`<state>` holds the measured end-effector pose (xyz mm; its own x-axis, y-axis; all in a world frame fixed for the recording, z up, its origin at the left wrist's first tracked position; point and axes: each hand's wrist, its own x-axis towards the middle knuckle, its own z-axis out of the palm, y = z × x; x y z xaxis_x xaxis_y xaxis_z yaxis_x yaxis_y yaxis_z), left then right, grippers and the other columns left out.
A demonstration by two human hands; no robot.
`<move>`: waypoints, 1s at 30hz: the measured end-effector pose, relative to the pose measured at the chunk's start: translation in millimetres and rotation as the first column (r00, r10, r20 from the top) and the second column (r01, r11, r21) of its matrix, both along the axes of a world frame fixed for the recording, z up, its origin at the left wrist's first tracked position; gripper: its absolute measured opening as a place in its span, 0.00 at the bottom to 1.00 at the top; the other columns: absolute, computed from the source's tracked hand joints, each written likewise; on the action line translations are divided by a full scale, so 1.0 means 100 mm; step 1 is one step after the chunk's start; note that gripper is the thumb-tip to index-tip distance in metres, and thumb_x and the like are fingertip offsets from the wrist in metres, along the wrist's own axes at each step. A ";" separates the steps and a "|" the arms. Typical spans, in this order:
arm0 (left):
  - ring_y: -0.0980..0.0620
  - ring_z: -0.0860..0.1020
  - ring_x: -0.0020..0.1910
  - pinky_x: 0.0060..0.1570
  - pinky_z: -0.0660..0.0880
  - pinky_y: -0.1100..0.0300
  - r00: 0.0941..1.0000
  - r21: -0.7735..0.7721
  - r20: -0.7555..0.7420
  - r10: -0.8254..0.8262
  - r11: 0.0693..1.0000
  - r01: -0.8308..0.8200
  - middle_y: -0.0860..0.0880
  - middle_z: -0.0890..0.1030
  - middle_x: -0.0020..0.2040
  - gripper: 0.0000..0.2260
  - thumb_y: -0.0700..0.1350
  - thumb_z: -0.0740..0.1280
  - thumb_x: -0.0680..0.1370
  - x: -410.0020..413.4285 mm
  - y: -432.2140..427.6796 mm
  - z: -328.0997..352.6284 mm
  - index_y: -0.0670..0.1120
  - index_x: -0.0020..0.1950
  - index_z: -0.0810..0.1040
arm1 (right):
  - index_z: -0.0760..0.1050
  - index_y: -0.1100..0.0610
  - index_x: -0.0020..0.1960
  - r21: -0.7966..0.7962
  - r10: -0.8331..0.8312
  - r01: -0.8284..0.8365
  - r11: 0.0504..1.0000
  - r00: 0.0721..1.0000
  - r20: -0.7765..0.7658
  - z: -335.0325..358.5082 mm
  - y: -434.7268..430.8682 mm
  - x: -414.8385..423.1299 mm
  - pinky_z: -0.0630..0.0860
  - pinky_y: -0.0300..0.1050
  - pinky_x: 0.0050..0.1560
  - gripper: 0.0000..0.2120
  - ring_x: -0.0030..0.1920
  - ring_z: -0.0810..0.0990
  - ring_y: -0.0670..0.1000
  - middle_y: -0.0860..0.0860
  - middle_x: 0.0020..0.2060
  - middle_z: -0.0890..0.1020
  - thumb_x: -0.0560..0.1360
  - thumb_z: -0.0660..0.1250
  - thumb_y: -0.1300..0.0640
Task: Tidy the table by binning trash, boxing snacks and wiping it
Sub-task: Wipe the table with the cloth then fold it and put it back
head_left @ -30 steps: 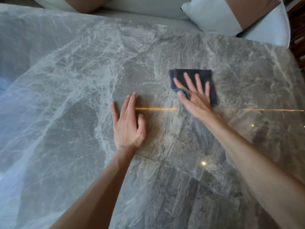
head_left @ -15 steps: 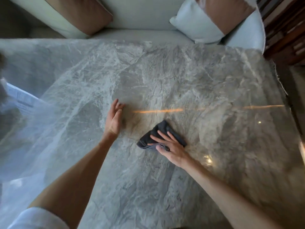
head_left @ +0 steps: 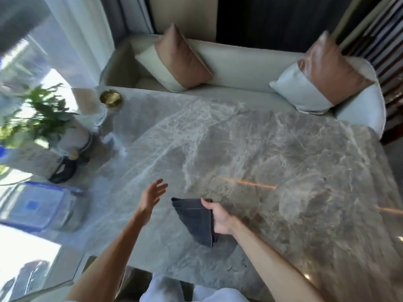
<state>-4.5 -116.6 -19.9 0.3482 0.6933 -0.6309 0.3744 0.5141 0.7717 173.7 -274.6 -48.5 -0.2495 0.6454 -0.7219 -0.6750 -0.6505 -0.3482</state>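
A dark grey cloth [head_left: 197, 221] hangs folded above the grey marble table [head_left: 272, 162], near its front edge. My right hand [head_left: 219, 216] grips the cloth by its upper right corner, lifted off the surface. My left hand [head_left: 152, 196] hovers just left of the cloth, fingers spread, palm turned inward, holding nothing. A clear plastic box with a blue lid [head_left: 37, 209] stands at the table's left side.
A potted green plant [head_left: 41, 118], a brass bowl [head_left: 110, 98] and a dark object [head_left: 64, 171] sit at the far left of the table. A white sofa [head_left: 239, 68] with two cushions runs along the far edge.
My right hand dragged the cloth toward me, then lifted it off the table. My left hand rose from the surface. The view pulled back, showing the box and plant.
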 end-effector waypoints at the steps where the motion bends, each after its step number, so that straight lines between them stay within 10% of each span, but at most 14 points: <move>1: 0.44 0.71 0.70 0.72 0.59 0.46 1.000 -0.021 0.006 -0.016 1.000 0.016 0.44 0.74 0.70 0.20 0.50 0.47 0.84 -0.12 0.02 0.06 0.47 0.73 0.67 | 0.71 0.60 0.70 0.026 -0.012 0.012 1.000 1.000 -0.026 0.10 0.07 -0.06 0.66 0.57 0.68 0.30 0.67 0.72 0.62 0.63 0.69 0.72 0.75 0.65 0.43; 8: 0.48 0.83 0.52 0.54 0.77 0.52 0.969 -0.190 0.239 -0.070 0.975 0.118 0.46 0.84 0.55 0.27 0.64 0.51 0.80 -0.65 0.12 0.41 0.47 0.58 0.82 | 0.82 0.58 0.59 0.159 -0.062 0.073 0.984 0.995 -0.078 0.76 0.67 -0.25 0.79 0.54 0.56 0.24 0.57 0.83 0.59 0.59 0.58 0.83 0.73 0.67 0.42; 13: 0.50 0.82 0.47 0.48 0.79 0.53 0.942 -0.129 0.320 -0.103 0.980 0.151 0.47 0.83 0.50 0.18 0.57 0.71 0.73 -0.89 0.35 0.54 0.48 0.56 0.82 | 0.80 0.59 0.61 0.179 -0.053 0.062 0.982 0.997 -0.052 1.09 1.07 -0.37 0.79 0.54 0.57 0.27 0.60 0.81 0.60 0.60 0.60 0.82 0.75 0.64 0.39; 30: 0.51 0.84 0.42 0.43 0.80 0.55 0.916 -0.333 0.398 -0.047 0.923 0.192 0.46 0.85 0.46 0.07 0.43 0.73 0.73 -1.92 1.62 0.49 0.48 0.51 0.84 | 0.67 0.64 0.71 0.154 0.102 -0.140 0.978 0.967 0.233 1.15 2.12 -1.19 0.80 0.47 0.57 0.25 0.59 0.79 0.57 0.62 0.63 0.77 0.75 0.58 0.75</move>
<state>-197.0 44.9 29.1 0.6741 0.3828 -0.6317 0.1701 0.7518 0.6371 54.6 -62.1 66.4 -0.1788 0.7371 -0.6517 -0.4875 -0.6417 -0.5920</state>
